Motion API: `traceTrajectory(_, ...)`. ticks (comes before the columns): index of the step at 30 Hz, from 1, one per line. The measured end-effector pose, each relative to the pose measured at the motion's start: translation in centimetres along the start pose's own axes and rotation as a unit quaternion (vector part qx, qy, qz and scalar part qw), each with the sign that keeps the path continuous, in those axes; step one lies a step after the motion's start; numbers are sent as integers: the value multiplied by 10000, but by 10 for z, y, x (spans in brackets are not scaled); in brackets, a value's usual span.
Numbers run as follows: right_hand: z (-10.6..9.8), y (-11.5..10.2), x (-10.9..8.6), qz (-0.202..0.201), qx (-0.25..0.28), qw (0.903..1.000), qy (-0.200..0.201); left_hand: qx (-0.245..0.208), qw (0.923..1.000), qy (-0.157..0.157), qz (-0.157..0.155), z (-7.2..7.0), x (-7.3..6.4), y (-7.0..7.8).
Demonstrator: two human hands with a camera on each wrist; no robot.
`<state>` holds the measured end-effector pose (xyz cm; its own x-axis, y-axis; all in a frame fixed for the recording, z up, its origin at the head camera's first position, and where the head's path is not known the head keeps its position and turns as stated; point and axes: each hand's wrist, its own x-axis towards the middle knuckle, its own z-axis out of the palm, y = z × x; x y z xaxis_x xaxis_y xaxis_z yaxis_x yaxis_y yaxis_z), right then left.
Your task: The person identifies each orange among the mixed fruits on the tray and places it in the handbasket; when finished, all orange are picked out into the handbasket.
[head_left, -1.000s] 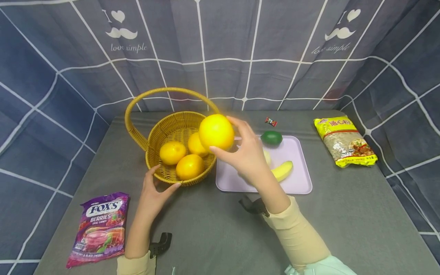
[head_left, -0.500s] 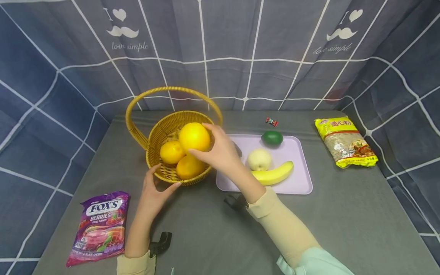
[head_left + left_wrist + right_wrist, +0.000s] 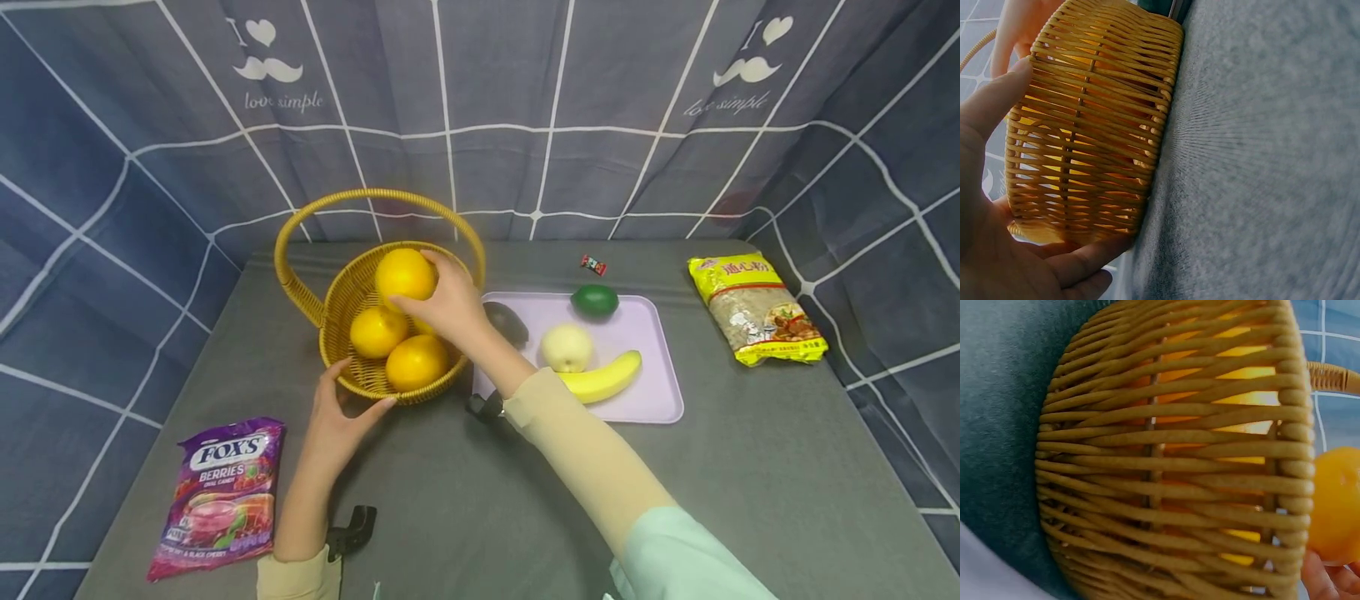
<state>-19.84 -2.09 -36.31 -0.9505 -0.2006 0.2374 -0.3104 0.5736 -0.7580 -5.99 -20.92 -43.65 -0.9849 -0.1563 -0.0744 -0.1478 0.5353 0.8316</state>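
Note:
In the head view my right hand (image 3: pixel 453 307) holds an orange (image 3: pixel 405 277) between thumb and fingers, within the rim of a yellow woven basket (image 3: pixel 358 385). The same orange (image 3: pixel 1338 506) shows past the basket's rim in the right wrist view. Below it in the basket lie a left orange (image 3: pixel 378 332) and a front orange (image 3: pixel 417 364); one more is mostly hidden behind the right hand. My left hand (image 3: pixel 335 429) grips the basket's near left side. In the left wrist view its thumb (image 3: pixel 1004 94) lies at the rim and its fingers spread along the woven wall.
Right of the basket, a lilac tray (image 3: pixel 652 400) bears a banana (image 3: pixel 603 381), a pale round fruit (image 3: pixel 567 347), a green fruit (image 3: pixel 595 301) and a dark oval thing (image 3: pixel 506 323). A small wrapped candy (image 3: pixel 593 265), a purple candy bag (image 3: pixel 217 500) and a yellow food bag (image 3: pixel 757 310) lie around.
My right hand has carried the orange leftward from beside the basket's right rim to over its inside, then slightly toward the back. The left hand has stayed on the basket.

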Motion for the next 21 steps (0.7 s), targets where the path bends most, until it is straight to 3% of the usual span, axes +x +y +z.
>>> traceTrajectory(6, 8, -2, 10, 3, -303, 9994, -137, -31, 10000, 13, 42, 0, 0, -1)
traceTrajectory(14, 16, 2, 16, 292, -205, 9991, -246, 39, 10000, 44, 60, 1, 1, -1)
traceTrajectory(21, 24, 8, 20, 226, -80, 9992, -306, 6, 10000, 9, 63, 0, 1, -2)
